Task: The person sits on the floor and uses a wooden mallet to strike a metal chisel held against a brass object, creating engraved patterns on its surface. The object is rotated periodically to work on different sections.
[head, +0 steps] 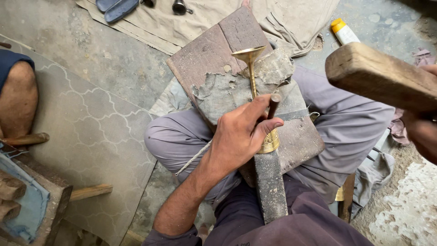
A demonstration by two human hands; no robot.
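Head view, the only one: the person is sitting cross-legged on the floor, and the left hand [241,132] is wrapping tight around a brass stem [253,77] plus a short dark punch [273,104], pinning both against a wooden block [218,50] lying across the lap. The stem is pointing away, its flared cup at the far end and a knurled collar [270,143] showing just under the fingers. The brass looks thin-walled and smooth, so probably light, stiff, a bit slippery and easy to dent at the flare; the knurled collar or mid-stem looks like the safest place to be gripping it. A worn rag [236,89] is padding it underneath.

The right hand [423,132] is closing around a wooden mallet [380,75] raised at the right edge, well apart from the stem.

Surface is a rough concrete floor with a patterned mat [100,132] on the left and a tan cloth [200,18] far off. A yellow-capped bottle [343,31] is lying far right. Someone else's knee [18,100] is sitting at the left edge.
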